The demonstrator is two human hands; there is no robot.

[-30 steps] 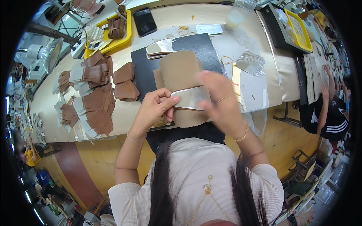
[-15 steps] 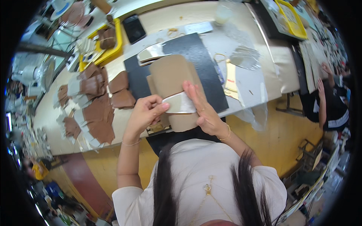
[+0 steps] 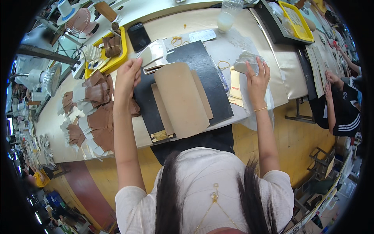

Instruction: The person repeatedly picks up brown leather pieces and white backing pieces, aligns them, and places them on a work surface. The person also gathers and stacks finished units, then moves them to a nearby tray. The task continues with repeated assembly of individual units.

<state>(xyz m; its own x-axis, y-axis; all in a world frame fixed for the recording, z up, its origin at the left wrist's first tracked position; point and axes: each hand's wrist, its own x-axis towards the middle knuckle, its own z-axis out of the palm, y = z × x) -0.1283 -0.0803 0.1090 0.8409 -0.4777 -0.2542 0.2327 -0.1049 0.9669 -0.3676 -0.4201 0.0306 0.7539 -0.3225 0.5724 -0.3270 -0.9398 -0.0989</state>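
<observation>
My left hand (image 3: 131, 75) is closed on the edge of a pale, curved piece with shiny backing (image 3: 149, 55), above a small pile of similar pieces at the black mat's upper left. My right hand (image 3: 258, 80) reaches forward with its fingers apart, fingertips at a fanned stack of thin greyish pieces (image 3: 244, 61); whether they press on it I cannot tell. Between my hands, a tan board with a rounded, humped top (image 3: 181, 101) sits on the black mat (image 3: 221, 102), over a second tan strip (image 3: 203, 97).
Bundles of brown leather pieces (image 3: 102, 121) spread over the table's left. Behind them are a yellow tray (image 3: 124, 48) and a black phone (image 3: 138, 36). A cream packet (image 3: 235, 84), blue pen (image 3: 224, 84) and plastic cup (image 3: 226, 18) stand to the right. Another person's hands (image 3: 331, 80) work at far right.
Both hands have left the tan board. The left moved up and left to the shiny-backed piece; the right moved right to the greyish stack. The pale piece is gone from the board.
</observation>
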